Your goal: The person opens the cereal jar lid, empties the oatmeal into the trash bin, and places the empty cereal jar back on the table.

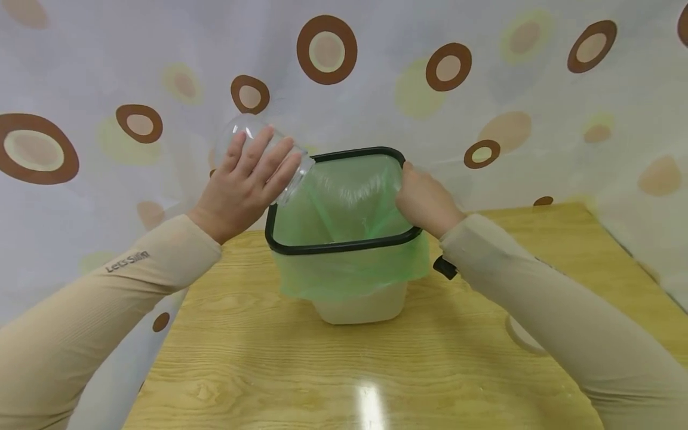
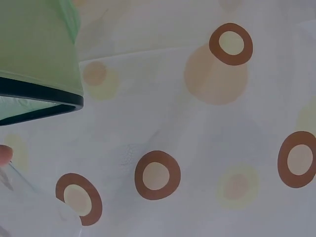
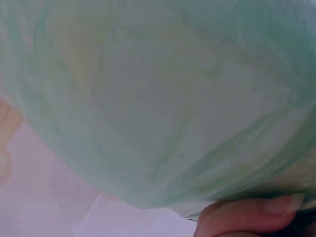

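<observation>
My left hand (image 1: 249, 179) holds a clear jar (image 1: 242, 128) from above, tilted so its mouth points down over the left side of a white bin (image 1: 357, 306). A fingertip (image 2: 5, 154) shows against the see-through jar in the left wrist view. The bin stands on the table, lined with a green plastic bag (image 1: 349, 272) folded over its outside and held by a black rim (image 1: 344, 246). On the opposite side, my right hand (image 1: 430, 200) grips that rim. Its fingers (image 3: 252, 212) show below the bag in the right wrist view. Nothing lies visibly inside the bag.
Under the bin is a yellow wood-grain table (image 1: 279, 364). A pale round object (image 1: 521, 334) lies partly behind the right forearm. A white sheet (image 1: 376, 107) with brown and yellow spots hangs close behind the bin.
</observation>
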Action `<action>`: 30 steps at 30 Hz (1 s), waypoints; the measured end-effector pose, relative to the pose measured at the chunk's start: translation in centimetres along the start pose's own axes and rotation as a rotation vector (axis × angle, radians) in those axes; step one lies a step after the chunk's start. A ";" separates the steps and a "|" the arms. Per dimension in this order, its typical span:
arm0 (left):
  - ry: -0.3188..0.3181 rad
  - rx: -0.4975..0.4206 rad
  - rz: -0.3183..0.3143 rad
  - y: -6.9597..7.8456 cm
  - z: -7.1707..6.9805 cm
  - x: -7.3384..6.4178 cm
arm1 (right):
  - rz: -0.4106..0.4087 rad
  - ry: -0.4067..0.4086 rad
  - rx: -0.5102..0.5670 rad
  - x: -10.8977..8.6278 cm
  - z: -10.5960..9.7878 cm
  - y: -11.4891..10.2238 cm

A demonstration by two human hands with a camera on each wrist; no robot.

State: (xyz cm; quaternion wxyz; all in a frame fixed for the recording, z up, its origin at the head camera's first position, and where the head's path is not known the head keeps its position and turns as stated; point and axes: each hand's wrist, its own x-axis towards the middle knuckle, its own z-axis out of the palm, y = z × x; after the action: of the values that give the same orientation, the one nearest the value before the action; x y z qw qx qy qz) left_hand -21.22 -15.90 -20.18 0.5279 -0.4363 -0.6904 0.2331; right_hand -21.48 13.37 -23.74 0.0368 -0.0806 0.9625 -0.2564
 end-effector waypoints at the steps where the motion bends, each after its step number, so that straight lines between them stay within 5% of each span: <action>1: -0.004 -0.007 0.003 0.0 0.0 0.0 | 0.000 -0.002 0.000 0.0 0.0 -0.1; 7: -0.096 -0.063 0.060 -0.4 0.2 1.0 | 0.017 -0.005 -0.023 0.1 -0.4 -0.3; 11: -0.112 0.007 0.125 -0.8 0.4 2.0 | 0.040 -0.003 -0.024 0.0 -0.6 -0.2; 15: -0.049 -0.011 0.114 -1.3 0.5 1.7 | 0.041 -0.015 0.002 0.1 -0.4 -0.4; 19: 0.082 -0.137 0.034 -1.2 0.8 0.7 | 0.034 -0.020 0.001 0.2 -0.1 -0.9; 23: 0.180 -0.164 -0.002 -0.9 0.9 -0.1 | 0.029 -0.015 -0.006 0.3 0.0 -1.4; 27: 0.194 -0.161 -0.034 -0.6 0.9 -0.5 | 0.028 -0.009 -0.007 0.4 0.0 -1.6; 30: 0.163 -0.114 0.006 -0.7 0.8 -0.6 | 0.031 -0.009 -0.007 0.4 0.1 -1.6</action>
State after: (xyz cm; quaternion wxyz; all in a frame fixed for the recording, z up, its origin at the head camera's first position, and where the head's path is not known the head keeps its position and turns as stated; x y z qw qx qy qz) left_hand -22.14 -16.66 -20.24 0.5558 -0.4854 -0.6560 0.1588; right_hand -21.65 11.88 -22.99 0.0448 -0.0669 0.9643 -0.2522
